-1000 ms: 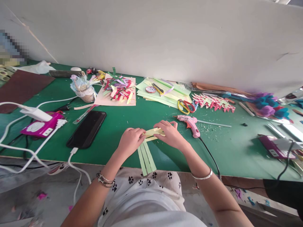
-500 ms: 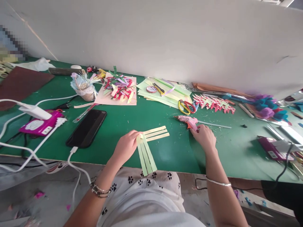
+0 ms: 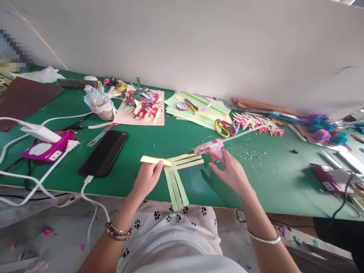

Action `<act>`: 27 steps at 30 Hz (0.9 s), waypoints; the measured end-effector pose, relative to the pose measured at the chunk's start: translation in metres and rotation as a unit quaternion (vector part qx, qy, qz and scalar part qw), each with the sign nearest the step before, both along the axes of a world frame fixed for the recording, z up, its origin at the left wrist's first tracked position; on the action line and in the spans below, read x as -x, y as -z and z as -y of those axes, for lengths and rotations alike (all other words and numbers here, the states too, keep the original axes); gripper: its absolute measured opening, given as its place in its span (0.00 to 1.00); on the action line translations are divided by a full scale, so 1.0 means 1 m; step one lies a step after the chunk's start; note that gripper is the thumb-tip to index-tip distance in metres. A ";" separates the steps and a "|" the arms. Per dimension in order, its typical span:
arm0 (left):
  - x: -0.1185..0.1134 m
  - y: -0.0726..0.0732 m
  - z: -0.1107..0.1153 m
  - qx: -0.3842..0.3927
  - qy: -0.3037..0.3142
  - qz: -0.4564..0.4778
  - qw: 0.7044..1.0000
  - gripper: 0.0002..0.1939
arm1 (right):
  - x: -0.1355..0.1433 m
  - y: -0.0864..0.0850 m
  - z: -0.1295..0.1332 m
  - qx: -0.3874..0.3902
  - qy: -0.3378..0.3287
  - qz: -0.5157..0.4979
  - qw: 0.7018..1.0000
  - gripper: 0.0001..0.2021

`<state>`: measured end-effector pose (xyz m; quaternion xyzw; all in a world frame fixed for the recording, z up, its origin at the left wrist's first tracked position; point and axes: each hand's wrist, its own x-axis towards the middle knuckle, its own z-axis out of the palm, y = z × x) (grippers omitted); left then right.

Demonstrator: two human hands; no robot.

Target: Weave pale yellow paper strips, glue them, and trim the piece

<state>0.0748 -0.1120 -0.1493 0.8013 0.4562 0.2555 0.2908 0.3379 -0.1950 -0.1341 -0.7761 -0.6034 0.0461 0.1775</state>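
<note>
At the left end of the green table (image 3: 148, 144) a pink power strip (image 3: 47, 151) lay with white cables plugged in, and just to its right a black phone (image 3: 104, 152) rested face up with a white cable going off the front edge. Behind the phone, toward the back edge, stood a small bundle in clear wrap (image 3: 99, 102), and next to it a pink sheet with many coloured paper scraps (image 3: 142, 106).

Your left hand (image 3: 146, 180) was near the front edge, at the middle of the table. Its fingers were closed in a pinch on the woven paper strips (image 3: 174, 172), at the place where they cross. One yellow strip pointed left from your grip, some yellow strips pointed right, and the green strips ran toward you and hung over the front edge.

Your right hand (image 3: 231, 172) was just to the right of the strips. Its grip was wrapped around the handle of the pink glue gun (image 3: 210, 148), lifted a little from the table. The nozzle pointed left and was at the right ends of the yellow strips; if it touched them, I could not tell.

Behind the gun, near the back edge, lay light green paper sheets (image 3: 196, 110), and yellow scissors (image 3: 223, 127) beside them. Further right was a row of red and white woven pieces (image 3: 257, 123), then purple and blue paper flowers (image 3: 321, 127) at the right end.
</note>
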 end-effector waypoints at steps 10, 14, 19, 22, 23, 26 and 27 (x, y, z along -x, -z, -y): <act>-0.001 0.000 0.000 -0.011 0.011 0.020 1.000 0.21 | 0.033 0.013 -0.008 0.004 -0.051 0.036 0.998 0.22; 0.000 0.002 -0.001 -0.019 0.010 0.020 1.000 0.21 | 0.038 0.014 -0.010 0.022 -0.053 0.051 0.997 0.22; 0.000 0.002 0.000 0.002 0.008 0.014 1.000 0.21 | 0.043 0.011 -0.010 0.048 -0.056 0.071 0.995 0.18; 0.000 0.000 0.000 0.008 0.006 0.014 1.000 0.21 | 0.043 0.008 -0.009 0.051 -0.056 0.078 0.994 0.15; 0.000 0.000 0.000 0.008 0.007 0.016 1.000 0.21 | 0.042 0.007 -0.008 0.050 -0.057 0.081 0.994 0.15; -0.001 0.001 0.000 0.012 0.007 0.023 1.000 0.21 | 0.040 0.005 -0.007 0.049 -0.053 0.090 0.993 0.15; -0.001 0.001 -0.001 0.013 0.006 0.025 1.000 0.21 | 0.039 0.005 -0.006 0.050 -0.052 0.093 0.993 0.15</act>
